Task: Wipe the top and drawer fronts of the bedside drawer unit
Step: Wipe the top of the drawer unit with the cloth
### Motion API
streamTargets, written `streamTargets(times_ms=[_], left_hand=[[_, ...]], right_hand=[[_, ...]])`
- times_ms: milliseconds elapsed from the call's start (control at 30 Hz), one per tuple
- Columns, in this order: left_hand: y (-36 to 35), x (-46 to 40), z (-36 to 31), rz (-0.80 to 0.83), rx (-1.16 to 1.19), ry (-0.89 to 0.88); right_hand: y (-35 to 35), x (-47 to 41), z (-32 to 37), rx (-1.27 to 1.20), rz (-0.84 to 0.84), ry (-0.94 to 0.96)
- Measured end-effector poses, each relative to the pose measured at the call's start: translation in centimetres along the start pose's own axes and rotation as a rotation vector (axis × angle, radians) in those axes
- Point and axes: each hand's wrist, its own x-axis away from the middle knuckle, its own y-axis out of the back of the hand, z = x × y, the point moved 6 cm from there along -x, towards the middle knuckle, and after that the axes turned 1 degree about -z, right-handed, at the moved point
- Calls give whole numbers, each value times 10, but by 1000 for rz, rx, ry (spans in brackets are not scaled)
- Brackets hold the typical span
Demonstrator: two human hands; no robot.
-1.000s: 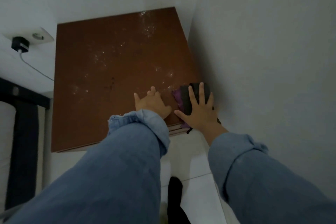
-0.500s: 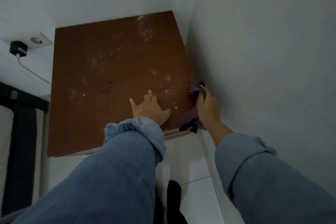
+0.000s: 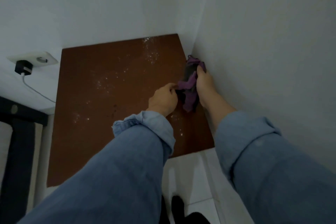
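The bedside drawer unit [image 3: 116,96] stood in the corner of the room, its brown top seen from above, with white specks scattered across the middle and toward the far right corner; its drawer fronts were not visible from this view. Left of it, a wall socket [image 3: 39,59] held a black plug with a white cable. Above the right side of the top, beside the right wall, the purple and dark cloth [image 3: 190,82] was lifted off the surface, bunched, with its long axis running from the far corner toward the person. The right hand [image 3: 203,82] grasped it at the far end with curled fingers, while the left hand [image 3: 163,99] pinched its near, lower edge; both hands were equally close to it, and the dusty area lay to the left and farther away from the grip. It seemed the cloth was being rearranged before a stroke over the specks. Compared with half a second before, the left hand had left the wood, where it lay flat, and had come to the cloth, and the right hand had moved farther along the wall.
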Motion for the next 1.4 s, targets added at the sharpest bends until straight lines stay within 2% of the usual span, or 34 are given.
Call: streamTargets(times_ms=[167,267,333,567,633,700,833,967,1067,1200,1400], left_hand=[[23,-42,18,-102,-222,42],[32,-71,35,-201,-306,66],[31,-83,43,-233,-337,69],[24,-98,70,-399,-428,-89],[21,-96,74,-420,-424,-125],[20,-99,76,-430,-397,-128],[20,-101,76,-423,-375,-130],[20,-103,78,-415,-371,-124],[21,-103,78,-418,-359,-129],[21,-103,77,-436,-356,-134],[21,-103,77,-456,-343,-152]], right_hand=[[-35,-51,37,139,62,150],[-64,-88,64,353,96,345],[-83,-108,70,512,121,407],[-135,-167,46,928,196,523],[-140,-177,31,1147,156,524],[-144,-182,27,1231,67,538],[-163,-181,32,1204,-3,578],[-175,-178,34,1137,51,671],[-183,-171,35,1056,154,771],[-185,-166,43,886,238,844],[-174,-149,28,796,322,759]])
